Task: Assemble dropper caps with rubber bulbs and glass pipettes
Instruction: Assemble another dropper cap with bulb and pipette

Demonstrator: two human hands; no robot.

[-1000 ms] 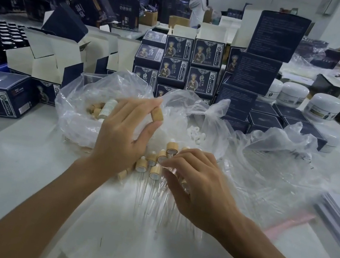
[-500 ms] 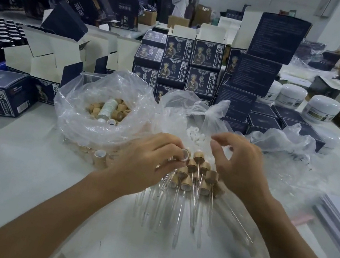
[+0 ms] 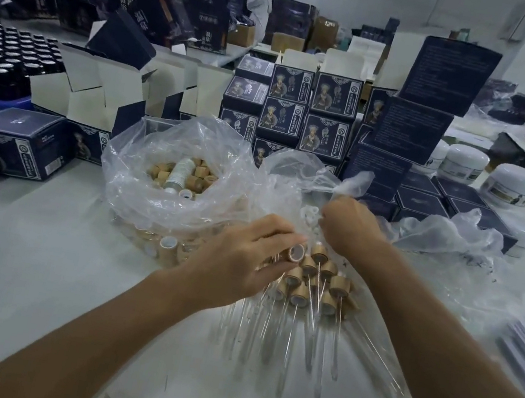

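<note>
Since the frame half a second earlier, the right hand (image 3: 349, 228) has travelled from above the finished pile toward 12 o'clock, into the mouth of the clear plastic bag of small white rubber bulbs (image 3: 309, 212); its fingers are curled into the bag, and whether they have closed on a bulb cannot be told. Largest first: the white work table (image 3: 12, 277) carries, at 11 o'clock from the hands, a clear plastic bag of tan wood-look cylindrical dropper caps (image 3: 184, 174), still holding a large stock; stacked dark-blue printed cartons (image 3: 308, 112) stand behind it at 12 o'clock. At 6 o'clock from the hands lies the pile of assembled droppers (image 3: 312, 285), roughly a dozen caps with clear glass pipettes fanning toward the viewer on a clear plastic sheet. The left hand (image 3: 243, 258) pinches one loose tan cap (image 3: 296, 252) between thumb and fingers, open end facing the camera, just beside the top of the pile at its 10 o'clock. Judged from this layout, the task is at an early-to-middle stage: a small batch is complete, the held cap has no bulb or pipette fitted, and the supply of caps suggests many units remain. Next step, probably: seat a bulb into the held cap, then insert a pipette.
</note>
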